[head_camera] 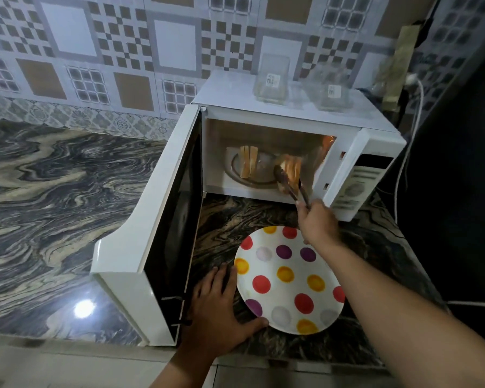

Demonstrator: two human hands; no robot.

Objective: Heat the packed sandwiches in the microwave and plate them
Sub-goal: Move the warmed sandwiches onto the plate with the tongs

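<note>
Right hand [318, 222] tongs [290, 183] clamp sandwich [290, 170] inside microwave [291, 113].

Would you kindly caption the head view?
Right hand tongs a sandwich from the microwave; left hand steadies the plate.

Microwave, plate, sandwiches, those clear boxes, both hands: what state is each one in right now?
Microwave door: swung wide open.
Microwave: interior lit.
Left sandwich: standing on the turntable inside.
Right sandwich: gripped between the tongs' tips, not yet out.
Tongs: closed on the right sandwich.
Plate: bare, on the counter.
Two clear containers: look empty, atop the microwave.
Right hand: grips the tongs.
Left hand: flat beside the plate.
</note>
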